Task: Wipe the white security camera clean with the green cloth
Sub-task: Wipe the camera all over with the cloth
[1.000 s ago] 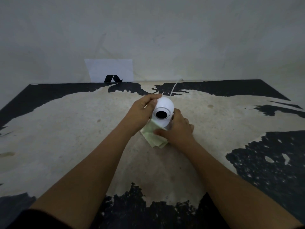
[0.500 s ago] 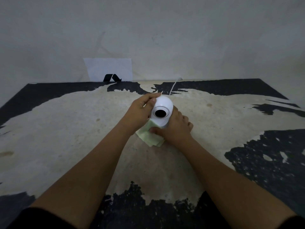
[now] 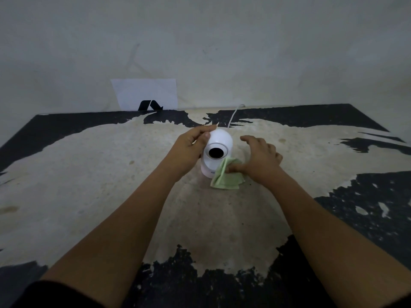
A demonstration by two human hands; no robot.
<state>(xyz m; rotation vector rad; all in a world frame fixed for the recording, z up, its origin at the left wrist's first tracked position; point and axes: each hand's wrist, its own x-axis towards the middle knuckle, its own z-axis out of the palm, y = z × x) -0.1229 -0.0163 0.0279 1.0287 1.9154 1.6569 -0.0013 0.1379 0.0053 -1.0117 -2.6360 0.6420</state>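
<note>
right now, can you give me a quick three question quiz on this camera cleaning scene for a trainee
1. True or false: the left hand grips the top of the camera.
2. Which hand pinches the cloth? A) left B) right C) both
3. Fill in: a white ____ runs from behind the camera toward the wall.

Key:
1. True.
2. B, the right hand pinches it with the thumb, other fingers spread.
3. Cable.

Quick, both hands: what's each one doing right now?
Left hand: gripping the white security camera.
Right hand: pinching the green cloth, other fingers spread.
</note>
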